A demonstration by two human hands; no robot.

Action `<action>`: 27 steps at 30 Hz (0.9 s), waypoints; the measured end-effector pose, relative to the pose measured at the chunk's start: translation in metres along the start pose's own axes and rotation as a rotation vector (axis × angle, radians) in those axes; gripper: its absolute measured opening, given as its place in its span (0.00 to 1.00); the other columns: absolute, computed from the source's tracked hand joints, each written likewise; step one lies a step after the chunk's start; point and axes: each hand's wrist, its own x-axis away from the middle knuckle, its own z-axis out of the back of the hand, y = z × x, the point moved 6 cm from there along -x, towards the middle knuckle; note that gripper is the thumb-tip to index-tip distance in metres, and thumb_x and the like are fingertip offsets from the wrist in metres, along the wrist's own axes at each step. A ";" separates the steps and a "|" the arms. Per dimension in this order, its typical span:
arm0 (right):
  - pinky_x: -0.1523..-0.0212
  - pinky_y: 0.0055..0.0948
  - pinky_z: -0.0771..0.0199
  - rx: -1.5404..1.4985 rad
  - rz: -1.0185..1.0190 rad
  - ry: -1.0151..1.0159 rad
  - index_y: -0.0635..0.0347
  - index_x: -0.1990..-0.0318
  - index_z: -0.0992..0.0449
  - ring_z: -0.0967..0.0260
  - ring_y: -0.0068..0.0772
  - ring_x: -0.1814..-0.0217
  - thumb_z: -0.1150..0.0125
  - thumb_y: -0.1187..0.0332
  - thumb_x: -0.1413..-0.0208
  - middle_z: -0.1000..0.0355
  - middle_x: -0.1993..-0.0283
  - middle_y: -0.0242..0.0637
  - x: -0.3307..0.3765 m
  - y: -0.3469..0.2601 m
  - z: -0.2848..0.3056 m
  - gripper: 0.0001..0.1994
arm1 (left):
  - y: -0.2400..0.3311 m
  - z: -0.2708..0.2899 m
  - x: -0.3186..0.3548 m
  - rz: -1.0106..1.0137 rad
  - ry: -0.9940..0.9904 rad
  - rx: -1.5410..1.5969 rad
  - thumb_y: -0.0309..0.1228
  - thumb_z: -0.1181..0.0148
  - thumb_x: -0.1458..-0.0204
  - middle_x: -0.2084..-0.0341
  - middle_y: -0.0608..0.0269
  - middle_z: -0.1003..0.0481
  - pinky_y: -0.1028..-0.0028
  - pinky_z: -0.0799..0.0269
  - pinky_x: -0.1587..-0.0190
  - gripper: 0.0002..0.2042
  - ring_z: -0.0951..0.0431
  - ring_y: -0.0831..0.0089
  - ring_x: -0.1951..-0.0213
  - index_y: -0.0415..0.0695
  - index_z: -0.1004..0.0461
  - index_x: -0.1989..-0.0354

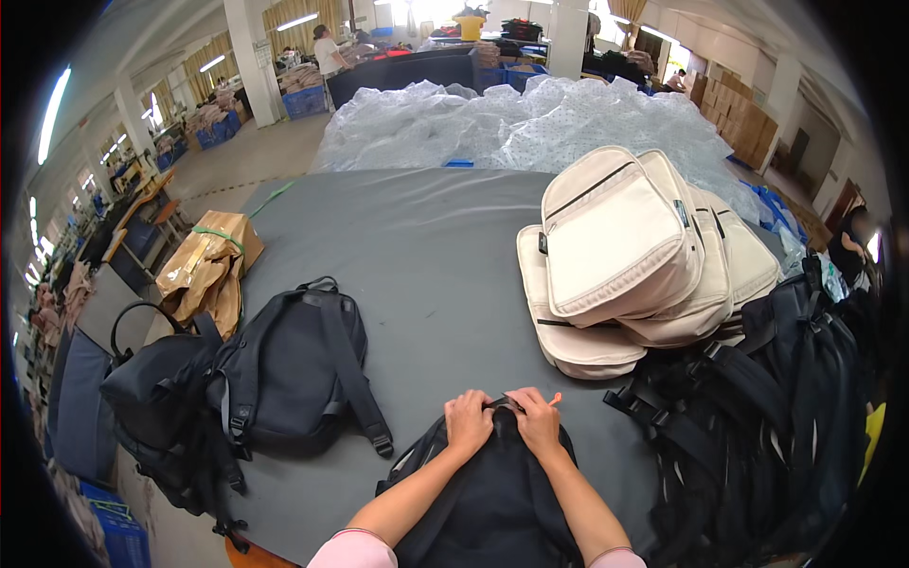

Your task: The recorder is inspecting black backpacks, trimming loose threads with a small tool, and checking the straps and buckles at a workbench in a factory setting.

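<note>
Two grips: left hand [468,423] pinching soft black backpack [483,497], right hand [536,421] curled around slim orange-ended tool [557,399].

A lane opens for me, steering remotely, up the middle of the table [437,251], past the bag [485,506] filling the near edge. Beige packs [620,256] wall its right side, a black pack [295,369] its left. Dark straps [776,417] crowd the near right corner; plastic wrap [511,128] rises along the far edge.
</note>
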 end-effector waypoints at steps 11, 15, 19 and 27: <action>0.65 0.31 0.29 -0.070 -0.162 0.006 0.56 0.64 0.21 0.27 0.37 0.66 0.35 0.72 0.53 0.27 0.66 0.35 -0.004 0.022 -0.007 0.07 | 0.005 -0.003 0.002 -0.068 -0.006 -0.011 0.25 0.43 0.57 0.71 0.64 0.28 0.63 0.41 0.53 0.04 0.28 0.64 0.61 0.45 0.26 0.71; 0.64 0.33 0.30 -0.007 -0.215 -0.081 0.56 0.65 0.20 0.27 0.38 0.65 0.37 0.67 0.51 0.27 0.67 0.36 -0.007 0.026 -0.012 0.07 | 0.001 -0.006 0.006 -0.047 -0.040 -0.031 0.28 0.44 0.58 0.70 0.63 0.27 0.63 0.42 0.51 0.07 0.28 0.64 0.59 0.46 0.24 0.69; 0.64 0.35 0.30 -0.001 -0.277 -0.319 0.56 0.66 0.20 0.26 0.40 0.65 0.38 0.60 0.51 0.25 0.69 0.39 -0.012 0.059 -0.036 0.10 | -0.020 -0.020 0.000 0.113 -0.339 0.199 0.34 0.41 0.61 0.68 0.59 0.25 0.63 0.35 0.51 0.12 0.25 0.60 0.60 0.46 0.22 0.65; 0.61 0.39 0.30 -0.014 -0.234 -0.099 0.57 0.61 0.27 0.31 0.44 0.59 0.38 0.66 0.51 0.34 0.59 0.39 -0.025 0.033 -0.026 0.11 | -0.046 -0.025 -0.027 0.450 -0.483 0.781 0.21 0.38 0.53 0.75 0.68 0.24 0.79 0.30 0.66 0.04 0.26 0.81 0.71 0.39 0.24 0.68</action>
